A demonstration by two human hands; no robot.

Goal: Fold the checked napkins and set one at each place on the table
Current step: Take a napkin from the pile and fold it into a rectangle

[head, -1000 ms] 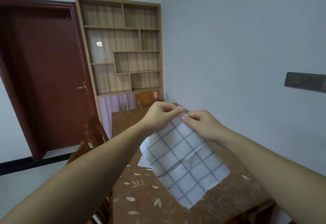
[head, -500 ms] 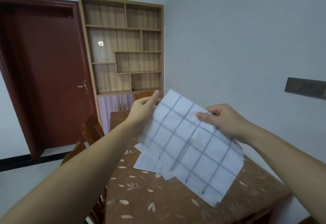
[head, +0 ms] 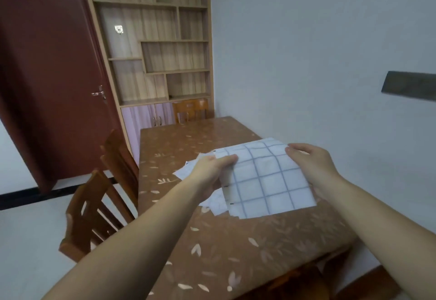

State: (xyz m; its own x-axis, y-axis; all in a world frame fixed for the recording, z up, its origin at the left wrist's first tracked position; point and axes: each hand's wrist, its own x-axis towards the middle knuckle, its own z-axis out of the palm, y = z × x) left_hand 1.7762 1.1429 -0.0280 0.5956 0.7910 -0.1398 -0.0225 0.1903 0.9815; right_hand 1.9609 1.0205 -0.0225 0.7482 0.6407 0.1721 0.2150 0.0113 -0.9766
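Observation:
A white napkin with a blue check [head: 264,179] is spread nearly flat just above the brown leaf-patterned table [head: 226,247]. My left hand [head: 212,172] pinches its left edge and my right hand [head: 313,167] holds its right edge, so the cloth stretches between them. Under it, more checked napkins [head: 188,172] lie in a loose pile on the table, mostly hidden by the held one and my left hand.
Two wooden chairs [head: 99,207] stand along the table's left side and another chair [head: 191,111] at its far end. The table's right side runs along the wall. A wooden shelf unit [head: 155,40] and a red door [head: 47,75] lie beyond.
The napkin hung from both hands pinched together at its top; my hands have moved apart and down, opening the cloth out flat low over the table.

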